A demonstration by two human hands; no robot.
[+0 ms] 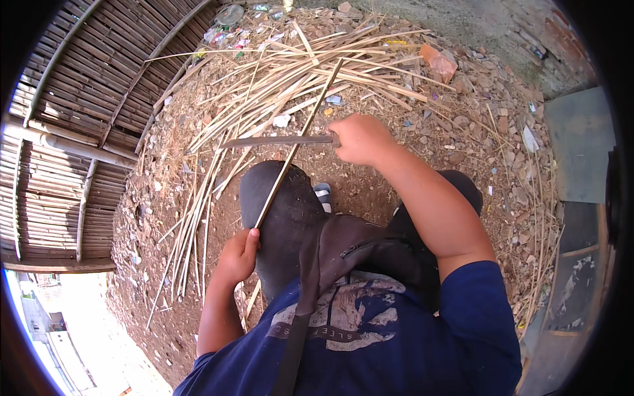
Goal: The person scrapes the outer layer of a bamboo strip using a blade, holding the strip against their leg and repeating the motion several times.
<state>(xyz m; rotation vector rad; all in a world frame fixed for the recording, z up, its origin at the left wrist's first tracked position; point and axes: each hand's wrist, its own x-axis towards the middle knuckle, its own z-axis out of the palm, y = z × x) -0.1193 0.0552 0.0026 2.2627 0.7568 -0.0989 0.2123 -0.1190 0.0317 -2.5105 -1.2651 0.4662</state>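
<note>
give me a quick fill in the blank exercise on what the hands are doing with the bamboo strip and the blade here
1. The right hand grips the handle of a long ____, whose blade lies across the strip.
2. The left hand holds the near end of a thin bamboo ____.
3. The bamboo strip rests over the person's ____ knee.
4. A pile of split bamboo lies on the ____, beyond the hands.

Missing words: knife; strip; left; ground

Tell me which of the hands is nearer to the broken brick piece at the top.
The right. The right hand grips the knife just below-left of the brick; the left hand holds the strip far lower.
</note>
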